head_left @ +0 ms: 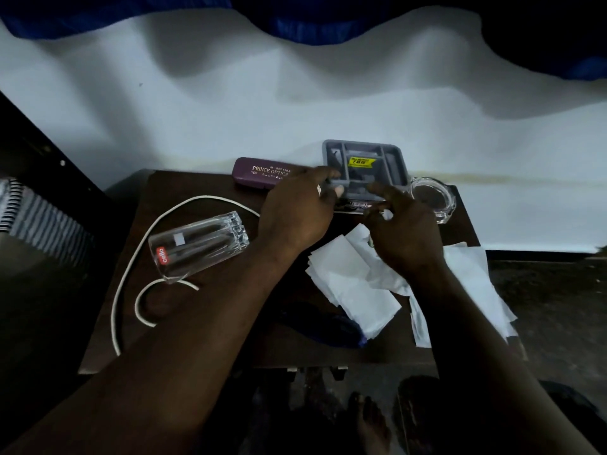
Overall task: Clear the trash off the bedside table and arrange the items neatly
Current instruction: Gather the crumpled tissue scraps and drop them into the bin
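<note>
Along the tabletop's [197, 182] far edge, a grey tray [361, 147] is pinched by the left hand [295, 211], while the grip of the right hand [407, 234] cannot be told.

Very dim and cool-toned. Brightest on the white wall [295, 103], under broad soft shadows cast down from the blue curtain [312, 27]. Near black over the counter [203, 323] and floor [542, 290]. Faint glints on the glass [197, 246]. Bent at the edges, soft throughout.

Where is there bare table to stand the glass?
Bare: the table back-left, between cable and glasses case; also the front edge left of the papers. Crowded: right half, with papers, tray, glass dish, left hand and right hand.
</note>
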Action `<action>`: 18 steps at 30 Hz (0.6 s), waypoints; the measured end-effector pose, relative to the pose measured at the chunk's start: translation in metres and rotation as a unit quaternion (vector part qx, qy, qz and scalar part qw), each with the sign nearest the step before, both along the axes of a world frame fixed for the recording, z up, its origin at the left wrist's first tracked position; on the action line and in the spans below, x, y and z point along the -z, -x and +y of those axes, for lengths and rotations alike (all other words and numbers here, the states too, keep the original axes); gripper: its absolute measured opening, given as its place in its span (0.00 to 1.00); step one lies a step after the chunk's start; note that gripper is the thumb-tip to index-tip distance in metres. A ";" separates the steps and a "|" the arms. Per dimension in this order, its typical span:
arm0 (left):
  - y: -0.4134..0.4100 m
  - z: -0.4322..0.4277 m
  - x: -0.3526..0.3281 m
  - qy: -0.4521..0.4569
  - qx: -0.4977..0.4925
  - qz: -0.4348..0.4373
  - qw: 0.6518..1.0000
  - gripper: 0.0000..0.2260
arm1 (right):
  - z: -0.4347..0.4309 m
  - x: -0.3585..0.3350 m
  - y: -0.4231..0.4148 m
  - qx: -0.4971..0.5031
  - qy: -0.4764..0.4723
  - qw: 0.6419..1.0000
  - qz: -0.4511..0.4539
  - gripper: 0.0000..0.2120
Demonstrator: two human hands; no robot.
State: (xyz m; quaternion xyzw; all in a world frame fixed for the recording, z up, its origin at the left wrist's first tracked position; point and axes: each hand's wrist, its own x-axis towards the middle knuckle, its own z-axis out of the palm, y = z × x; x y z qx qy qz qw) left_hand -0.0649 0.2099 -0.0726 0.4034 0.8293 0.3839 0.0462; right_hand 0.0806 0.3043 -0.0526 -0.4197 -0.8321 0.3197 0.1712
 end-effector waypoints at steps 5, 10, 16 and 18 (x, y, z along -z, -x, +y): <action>0.004 0.003 -0.003 -0.043 -0.038 -0.085 0.995 0.11 | 0.000 0.002 0.002 0.004 -0.017 1.000 0.013 0.17; 0.004 0.003 -0.008 -0.041 -0.062 -0.133 0.988 0.04 | 0.002 0.004 0.003 0.008 0.009 1.000 -0.016 0.14; 0.001 0.000 -0.009 -0.050 -0.070 -0.224 0.971 0.04 | 0.002 0.002 -0.004 -0.001 0.064 0.997 -0.046 0.12; 0.001 0.000 -0.010 -0.059 -0.084 -0.269 0.958 0.10 | 0.002 0.001 -0.004 0.003 0.072 0.996 -0.048 0.12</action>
